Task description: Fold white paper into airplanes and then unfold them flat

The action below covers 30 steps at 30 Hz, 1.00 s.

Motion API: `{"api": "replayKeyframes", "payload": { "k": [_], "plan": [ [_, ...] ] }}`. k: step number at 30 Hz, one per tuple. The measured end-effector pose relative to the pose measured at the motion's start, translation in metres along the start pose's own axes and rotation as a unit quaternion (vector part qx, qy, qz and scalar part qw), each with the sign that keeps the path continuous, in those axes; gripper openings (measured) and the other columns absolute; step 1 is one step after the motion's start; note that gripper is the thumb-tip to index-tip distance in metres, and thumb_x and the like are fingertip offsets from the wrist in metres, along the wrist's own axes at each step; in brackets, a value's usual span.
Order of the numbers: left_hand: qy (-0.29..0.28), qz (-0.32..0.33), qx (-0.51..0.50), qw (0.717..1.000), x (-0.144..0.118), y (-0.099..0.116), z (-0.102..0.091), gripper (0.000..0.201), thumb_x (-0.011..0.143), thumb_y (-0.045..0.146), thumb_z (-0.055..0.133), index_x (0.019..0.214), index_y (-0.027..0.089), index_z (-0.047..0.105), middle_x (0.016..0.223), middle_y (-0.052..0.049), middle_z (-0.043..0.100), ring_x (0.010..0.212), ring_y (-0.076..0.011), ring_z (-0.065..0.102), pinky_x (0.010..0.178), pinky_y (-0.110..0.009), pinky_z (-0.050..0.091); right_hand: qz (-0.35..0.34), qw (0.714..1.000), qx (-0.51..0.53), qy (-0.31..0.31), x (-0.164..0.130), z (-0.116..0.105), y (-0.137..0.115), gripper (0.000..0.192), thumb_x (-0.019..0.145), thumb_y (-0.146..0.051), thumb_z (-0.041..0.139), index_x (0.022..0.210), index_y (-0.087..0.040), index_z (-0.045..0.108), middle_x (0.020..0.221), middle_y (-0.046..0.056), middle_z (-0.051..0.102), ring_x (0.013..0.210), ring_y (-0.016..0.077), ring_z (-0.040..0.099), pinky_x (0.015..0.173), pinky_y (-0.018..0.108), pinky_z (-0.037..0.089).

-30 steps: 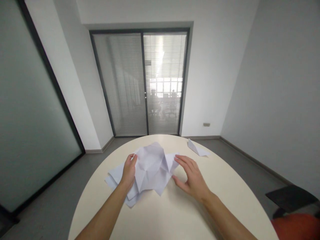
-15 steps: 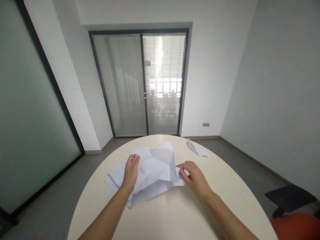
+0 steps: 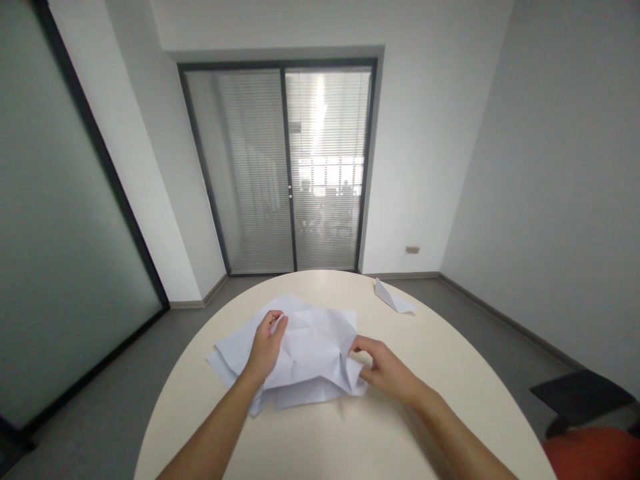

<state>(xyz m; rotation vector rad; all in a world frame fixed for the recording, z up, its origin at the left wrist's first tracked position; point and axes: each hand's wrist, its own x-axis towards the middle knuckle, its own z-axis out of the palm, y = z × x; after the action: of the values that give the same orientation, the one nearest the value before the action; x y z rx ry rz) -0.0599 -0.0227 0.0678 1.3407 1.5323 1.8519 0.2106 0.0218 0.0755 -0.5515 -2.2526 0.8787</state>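
Several creased white sheets of paper lie in a loose pile on the round table (image 3: 450,413). The top sheet of paper (image 3: 313,343) is uneven, with fold lines across it. My left hand (image 3: 267,343) pinches this sheet near its left side, thumb and fingers together. At the right edge of the sheet, my right hand (image 3: 385,367) has its fingers curled around the paper, with some fingertips hidden behind it. Under the top sheet, other paper (image 3: 227,353) sticks out to the left and below.
A separate folded piece of paper (image 3: 395,298) lies at the far right of the table. A red chair seat (image 3: 595,453) with a black part (image 3: 583,397) stands at the lower right. Beyond the table is a glass door (image 3: 240,180) with blinds.
My right hand has closed in on the sheet's right edge and moved slightly down. The top sheet's raised far corner has dropped and the sheet lies flatter. My left hand has shifted slightly right.
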Motion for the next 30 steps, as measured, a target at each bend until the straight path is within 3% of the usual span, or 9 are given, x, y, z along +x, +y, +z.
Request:
{"api": "replayKeyframes", "payload": {
  "k": [3, 5, 9, 12, 17, 20, 25, 27, 30],
  "plan": [
    [-0.003, 0.009, 0.013, 1.0, 0.001, -0.005, -0.001, 0.03, 0.076, 0.05, 0.065, 0.081, 0.02, 0.063, 0.083, -0.003, 0.064, 0.087, -0.0226, 0.058, 0.083, -0.03, 0.044, 0.047, 0.992, 0.118, 0.009, 0.001, 0.005, 0.0, 0.008, 0.075, -0.021, 0.064, 0.082, -0.019, 0.061, 0.085, 0.003, 0.069, 0.079, 0.019, 0.064, 0.071, 0.029, 0.051],
    [-0.004, 0.009, 0.022, 1.0, 0.003, -0.009, -0.002, 0.03, 0.077, 0.05, 0.064, 0.081, 0.02, 0.064, 0.083, -0.004, 0.064, 0.087, -0.0226, 0.058, 0.084, -0.03, 0.044, 0.069, 0.981, 0.183, 0.014, 0.002, 0.007, -0.003, 0.017, 0.074, -0.029, 0.069, 0.084, -0.018, 0.059, 0.087, 0.004, 0.069, 0.078, 0.0189, 0.063, 0.067, 0.027, 0.051],
    [0.006, 0.011, 0.036, 0.999, 0.005, -0.012, -0.004, 0.029, 0.078, 0.049, 0.063, 0.083, 0.02, 0.063, 0.084, -0.004, 0.065, 0.086, -0.0228, 0.058, 0.085, -0.032, 0.044, 0.078, 0.975, 0.209, 0.014, 0.003, 0.004, -0.011, 0.023, 0.074, -0.026, 0.065, 0.096, -0.019, 0.061, 0.093, 0.005, 0.069, 0.087, 0.022, 0.063, 0.081, 0.035, 0.052],
    [0.048, 0.01, 0.029, 0.998, 0.008, -0.012, -0.008, 0.03, 0.077, 0.049, 0.065, 0.084, 0.02, 0.063, 0.085, -0.004, 0.065, 0.087, -0.0231, 0.058, 0.088, -0.032, 0.044, 0.108, 0.968, 0.227, -0.002, 0.003, -0.001, -0.008, 0.03, 0.072, -0.02, 0.059, 0.102, -0.019, 0.061, 0.091, 0.004, 0.069, 0.086, 0.0223, 0.063, 0.083, 0.037, 0.052],
    [0.179, -0.005, 0.054, 0.982, 0.016, -0.017, -0.019, 0.03, 0.079, 0.049, 0.061, 0.086, 0.02, 0.06, 0.087, -0.004, 0.063, 0.09, -0.0229, 0.058, 0.089, -0.033, 0.044, 0.193, 0.958, 0.212, 0.008, 0.0, -0.01, 0.018, 0.031, 0.073, -0.024, 0.061, 0.103, -0.018, 0.055, 0.076, -0.002, 0.064, 0.068, 0.0149, 0.06, 0.064, 0.026, 0.047],
    [0.234, -0.032, 0.077, 0.969, 0.018, -0.025, -0.023, 0.032, 0.082, 0.049, 0.055, 0.094, 0.02, 0.058, 0.093, -0.004, 0.063, 0.093, -0.0232, 0.058, 0.088, -0.035, 0.044, 0.206, 0.954, 0.215, -0.035, -0.006, -0.012, 0.033, 0.039, 0.07, -0.023, 0.067, 0.107, -0.019, 0.054, 0.072, -0.005, 0.061, 0.065, 0.0114, 0.057, 0.06, 0.022, 0.042],
    [0.262, -0.06, 0.098, 0.958, 0.024, -0.036, -0.031, 0.034, 0.081, 0.049, 0.053, 0.094, 0.018, 0.057, 0.094, -0.006, 0.063, 0.094, -0.024, 0.059, 0.087, -0.036, 0.045, 0.24, 0.939, 0.181, -0.169, -0.01, -0.008, 0.036, 0.018, 0.074, -0.028, 0.067, 0.081, -0.016, 0.055, 0.066, -0.003, 0.062, 0.058, 0.0097, 0.054, 0.05, 0.019, 0.031],
    [0.271, -0.059, 0.121, 0.953, 0.028, -0.039, -0.037, 0.034, 0.08, 0.049, 0.052, 0.092, 0.017, 0.057, 0.091, -0.006, 0.063, 0.091, -0.0239, 0.059, 0.086, -0.036, 0.045, 0.233, 0.946, 0.173, -0.148, -0.007, -0.005, 0.033, 0.018, 0.078, -0.032, 0.063, 0.083, -0.016, 0.055, 0.065, -0.002, 0.061, 0.058, 0.0108, 0.055, 0.049, 0.019, 0.031],
    [0.267, -0.064, 0.146, 0.951, 0.033, -0.04, -0.048, 0.033, 0.077, 0.049, 0.053, 0.085, 0.017, 0.056, 0.08, -0.004, 0.062, 0.079, -0.0219, 0.059, 0.077, -0.035, 0.047, 0.198, 0.971, 0.132, -0.006, 0.0, -0.005, 0.034, 0.024, 0.081, -0.04, 0.06, 0.086, -0.017, 0.057, 0.07, 0.0, 0.062, 0.065, 0.0137, 0.058, 0.055, 0.022, 0.04]
  ]
}}
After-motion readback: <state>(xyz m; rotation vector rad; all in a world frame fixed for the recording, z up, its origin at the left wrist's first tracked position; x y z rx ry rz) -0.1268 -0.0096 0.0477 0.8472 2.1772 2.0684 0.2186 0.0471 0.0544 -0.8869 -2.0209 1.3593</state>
